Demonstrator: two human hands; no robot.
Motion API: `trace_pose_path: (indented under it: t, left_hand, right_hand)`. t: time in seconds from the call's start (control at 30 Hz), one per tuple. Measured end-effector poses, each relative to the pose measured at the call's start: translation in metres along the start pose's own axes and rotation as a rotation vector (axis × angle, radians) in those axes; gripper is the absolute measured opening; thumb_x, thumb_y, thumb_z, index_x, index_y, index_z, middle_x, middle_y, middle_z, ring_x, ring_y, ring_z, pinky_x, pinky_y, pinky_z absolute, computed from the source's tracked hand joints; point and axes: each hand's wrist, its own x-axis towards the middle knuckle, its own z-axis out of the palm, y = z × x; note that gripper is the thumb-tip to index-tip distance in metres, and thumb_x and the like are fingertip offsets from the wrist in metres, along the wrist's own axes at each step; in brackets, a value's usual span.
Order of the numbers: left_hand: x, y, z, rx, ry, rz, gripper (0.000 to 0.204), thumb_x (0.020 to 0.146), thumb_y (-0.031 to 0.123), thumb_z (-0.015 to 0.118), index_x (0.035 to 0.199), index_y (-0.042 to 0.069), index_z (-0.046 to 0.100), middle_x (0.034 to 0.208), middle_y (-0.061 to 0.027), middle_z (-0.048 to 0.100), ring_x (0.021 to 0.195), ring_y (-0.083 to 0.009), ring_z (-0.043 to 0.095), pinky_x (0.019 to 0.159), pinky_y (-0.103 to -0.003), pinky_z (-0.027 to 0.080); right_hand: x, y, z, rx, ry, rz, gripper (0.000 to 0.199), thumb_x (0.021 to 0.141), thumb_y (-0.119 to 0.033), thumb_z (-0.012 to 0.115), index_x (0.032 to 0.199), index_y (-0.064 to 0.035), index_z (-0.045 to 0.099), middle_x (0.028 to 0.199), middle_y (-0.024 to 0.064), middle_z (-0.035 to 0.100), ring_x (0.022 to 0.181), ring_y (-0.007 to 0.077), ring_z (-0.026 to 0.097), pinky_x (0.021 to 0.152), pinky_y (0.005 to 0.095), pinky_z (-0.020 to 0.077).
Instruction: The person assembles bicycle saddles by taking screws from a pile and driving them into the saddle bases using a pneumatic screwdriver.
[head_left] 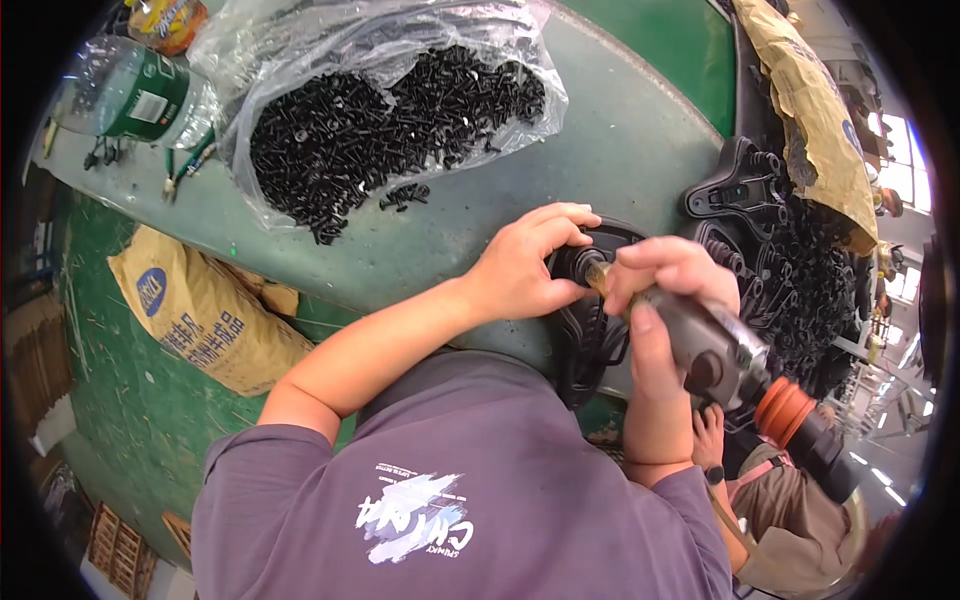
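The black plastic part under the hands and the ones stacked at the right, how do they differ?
The black plastic part lies alone on the green table, steadied by the left hand, while the right hand presses a power screwdriver onto it. The stacked parts are piled together, untouched. Both look like the same black ribbed moulding.

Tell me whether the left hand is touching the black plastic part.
Touching: the head view shows the left hand with fingers curled onto the black plastic part, beside the right hand gripping the power screwdriver.

Green workbench (620, 130), green floor (110, 400), bright windows (905, 140)
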Motion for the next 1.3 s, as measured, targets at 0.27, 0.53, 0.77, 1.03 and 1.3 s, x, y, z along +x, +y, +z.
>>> trace_pose_path:
  t: [0.27, 0.53, 0.77, 1.03, 1.3]
  left_hand:
    - [-0.021, 0.042, -0.080, 0.706, 0.036, 0.031, 0.028, 0.084, 0.013, 0.085, 0.108, 0.005, 0.073, 0.110, -0.0131, 0.072, 0.105, -0.0345, 0.067, 0.092, -0.044, 0.054]
    - [0.005, 0.022, -0.128, 1.100, -0.123, -0.001, 0.015, 0.089, 0.011, 0.079, 0.100, 0.004, 0.072, 0.093, -0.0100, 0.064, 0.090, -0.0333, 0.063, 0.081, -0.044, 0.053]
    - [0.017, 0.087, -0.016, -0.563, -0.004, -0.590, 0.017, 0.112, 0.010, 0.057, 0.123, 0.000, 0.067, 0.097, -0.0092, 0.073, 0.081, -0.0144, 0.070, 0.076, -0.029, 0.059]
    - [0.002, 0.097, 0.037, -1.121, -0.414, -0.655, 0.021, 0.102, -0.001, 0.069, 0.122, -0.006, 0.074, 0.111, -0.0182, 0.072, 0.090, -0.0253, 0.075, 0.078, -0.038, 0.064]
    - [0.019, 0.081, 0.038, -0.826, -0.545, -0.432, 0.025, 0.093, -0.011, 0.075, 0.117, -0.005, 0.078, 0.112, -0.0183, 0.074, 0.093, -0.0249, 0.077, 0.080, -0.035, 0.065]
  right_hand:
    - [-0.036, -0.046, -0.038, 0.341, 0.247, -0.176, 0.031, 0.094, -0.008, 0.068, 0.120, -0.0079, 0.051, 0.106, 0.0167, 0.063, 0.066, 0.0197, 0.063, 0.066, 0.0389, 0.0575]
    - [-0.055, -0.047, -0.054, 0.419, 0.299, -0.044, 0.028, 0.097, -0.006, 0.070, 0.118, -0.0082, 0.052, 0.106, 0.0169, 0.065, 0.069, 0.0219, 0.065, 0.074, 0.0442, 0.0589]
    - [-0.070, -0.062, -0.079, 0.470, 0.390, -0.283, 0.031, 0.092, -0.005, 0.071, 0.119, -0.0090, 0.055, 0.107, 0.0093, 0.065, 0.064, 0.0172, 0.068, 0.067, 0.0357, 0.0607]
    - [-0.085, -0.071, -0.086, 0.466, 0.350, -0.352, 0.030, 0.095, -0.003, 0.070, 0.118, -0.0068, 0.052, 0.110, 0.0131, 0.068, 0.067, 0.0201, 0.073, 0.066, 0.0385, 0.0643]
    - [-0.093, -0.072, -0.093, 0.425, 0.341, -0.336, 0.034, 0.090, 0.003, 0.068, 0.118, -0.0057, 0.051, 0.107, 0.0174, 0.069, 0.072, 0.0244, 0.074, 0.068, 0.0415, 0.0643]
